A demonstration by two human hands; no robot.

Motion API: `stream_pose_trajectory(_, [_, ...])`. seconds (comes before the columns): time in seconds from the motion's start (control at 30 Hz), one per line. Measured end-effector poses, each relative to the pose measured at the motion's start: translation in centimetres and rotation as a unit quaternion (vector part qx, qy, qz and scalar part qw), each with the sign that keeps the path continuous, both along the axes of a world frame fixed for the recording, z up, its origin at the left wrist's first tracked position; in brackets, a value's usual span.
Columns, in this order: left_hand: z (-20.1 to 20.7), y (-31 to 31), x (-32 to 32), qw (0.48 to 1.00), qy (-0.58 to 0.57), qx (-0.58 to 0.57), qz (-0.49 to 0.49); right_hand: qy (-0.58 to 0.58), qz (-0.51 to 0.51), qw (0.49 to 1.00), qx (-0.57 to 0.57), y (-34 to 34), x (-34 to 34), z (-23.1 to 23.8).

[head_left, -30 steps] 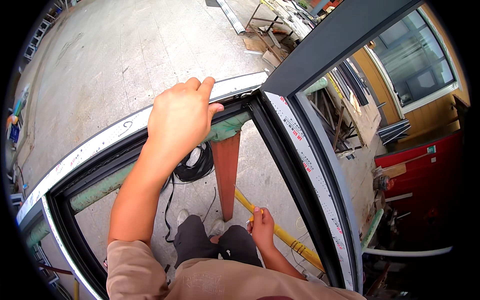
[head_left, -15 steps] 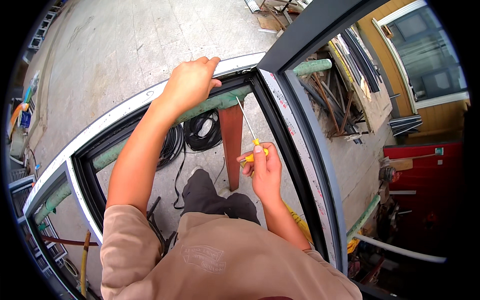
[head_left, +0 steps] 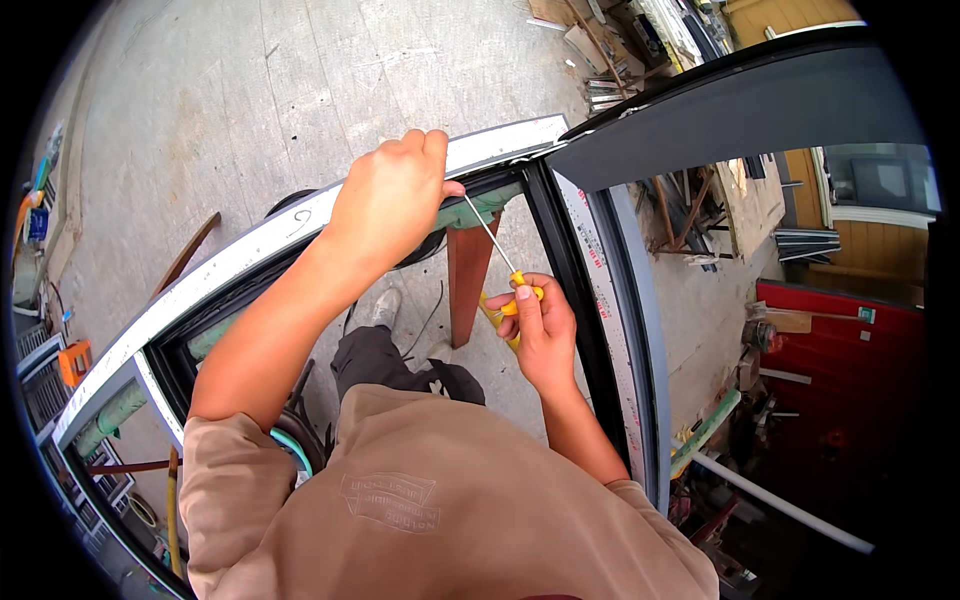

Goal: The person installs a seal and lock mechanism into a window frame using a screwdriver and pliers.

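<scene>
My left hand (head_left: 392, 205) is closed over the far rail of a large window frame (head_left: 510, 142), its fingers curled on the pale rail and the thumb at the inner edge. In my right hand (head_left: 545, 335) is a screwdriver (head_left: 492, 236) with a yellow handle and a thin metal shaft. The shaft slants up and left, and its tip is close to my left thumb, near the black inner channel of the far rail. Whether the tip touches anything is too small to tell. Beneath that rail runs a green-wrapped bar (head_left: 480, 210).
A reddish-brown board (head_left: 470, 290) stands below the frame opening, beside my shoes. A wide dark grey panel (head_left: 740, 115) juts right from the frame's far corner. Scrap wood and profiles (head_left: 735, 215) lie to the right, near a red panel (head_left: 830, 345). An orange object (head_left: 74, 362) is at left.
The view has shifted. My left hand has moved right along the rail, its thumb now near the screwdriver tip. The grey panel now reaches farther right and lower in view.
</scene>
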State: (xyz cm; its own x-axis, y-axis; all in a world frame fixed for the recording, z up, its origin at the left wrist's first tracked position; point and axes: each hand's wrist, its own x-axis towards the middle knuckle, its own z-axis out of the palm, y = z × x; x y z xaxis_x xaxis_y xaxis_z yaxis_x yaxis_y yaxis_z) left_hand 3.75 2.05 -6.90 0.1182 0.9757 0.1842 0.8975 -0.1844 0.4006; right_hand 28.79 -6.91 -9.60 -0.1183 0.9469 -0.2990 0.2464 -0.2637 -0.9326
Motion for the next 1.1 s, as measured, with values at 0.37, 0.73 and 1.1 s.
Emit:
stream_pose_trajectory(0.37, [0.0,0.4,0.1,0.998,0.047,0.052,-0.003,0.036,-0.042,0.998,0.041,0.9,-1.9,-0.4])
stream_pose_trajectory(0.73, [0.3,0.2,1.0,0.997,0.068,0.041,0.019,0.064,-0.062,0.996,0.024,0.9,-2.3,0.2])
stream_pose_trajectory(1.1, [0.3,0.1,0.9,0.996,0.069,0.05,0.01,0.097,-0.067,0.993,0.003,0.9,-2.4,0.3])
